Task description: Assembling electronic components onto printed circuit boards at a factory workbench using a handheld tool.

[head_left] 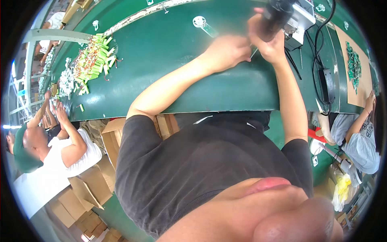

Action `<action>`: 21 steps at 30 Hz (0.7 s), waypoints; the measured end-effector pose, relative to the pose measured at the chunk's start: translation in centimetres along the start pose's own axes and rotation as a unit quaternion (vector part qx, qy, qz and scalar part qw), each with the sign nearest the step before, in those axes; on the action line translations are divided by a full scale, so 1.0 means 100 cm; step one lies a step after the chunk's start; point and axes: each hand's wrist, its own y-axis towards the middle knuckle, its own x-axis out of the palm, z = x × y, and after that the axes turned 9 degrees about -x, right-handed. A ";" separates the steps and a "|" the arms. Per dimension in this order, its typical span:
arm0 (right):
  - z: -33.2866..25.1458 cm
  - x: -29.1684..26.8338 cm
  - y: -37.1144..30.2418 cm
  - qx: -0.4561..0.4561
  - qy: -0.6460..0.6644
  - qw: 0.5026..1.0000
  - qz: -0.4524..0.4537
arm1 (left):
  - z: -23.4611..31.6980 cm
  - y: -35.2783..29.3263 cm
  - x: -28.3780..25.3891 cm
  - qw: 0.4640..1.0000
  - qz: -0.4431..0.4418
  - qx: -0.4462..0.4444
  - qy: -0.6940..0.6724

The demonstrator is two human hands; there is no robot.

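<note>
Both of my hands are at the far side of the green table, right of centre. My left hand (229, 52) is closed, its fingertips next to a thin shiny metal piece (253, 53); what it pinches is blurred. Close beside it, my right hand (271, 46) is raised with curled fingers against a black cylinder (278, 18), which hides part of them. Whether the fingers grip the cylinder or a small part beneath it, I cannot make out. The cylinder stands in front of a white machine housing (300, 22). A clear plastic part with a round end (199, 21) lies left of my hands.
On the left is a pile of light green cylinders with red wires (94, 58), beside clear parts (66, 78). Black cables and a power adapter (327, 84) lie right. Green boards (353, 66) rest on cardboard farther right. Co-workers sit left and right; cardboard boxes (86, 185) stand lower left.
</note>
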 end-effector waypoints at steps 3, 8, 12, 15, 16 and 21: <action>-0.009 0.004 0.003 0.013 0.122 0.986 0.115 | 0.003 0.001 -0.007 1.000 -0.011 -0.011 0.023; -0.019 0.002 0.005 -0.040 0.174 0.961 0.213 | -0.016 0.014 -0.034 0.995 -0.004 -0.054 0.082; -0.018 0.011 0.006 -0.001 0.131 0.965 0.226 | -0.053 0.033 -0.082 0.989 -0.026 -0.096 0.110; -0.019 0.018 0.003 0.054 0.148 0.965 0.211 | -0.067 0.039 -0.097 0.991 -0.089 -0.065 0.077; -0.012 0.018 0.001 0.052 0.149 0.964 0.215 | -0.064 0.042 -0.094 0.991 -0.092 -0.062 0.079; 0.001 0.012 -0.007 0.018 0.053 0.978 0.200 | 0.011 0.027 -0.052 0.975 -0.156 -0.160 0.005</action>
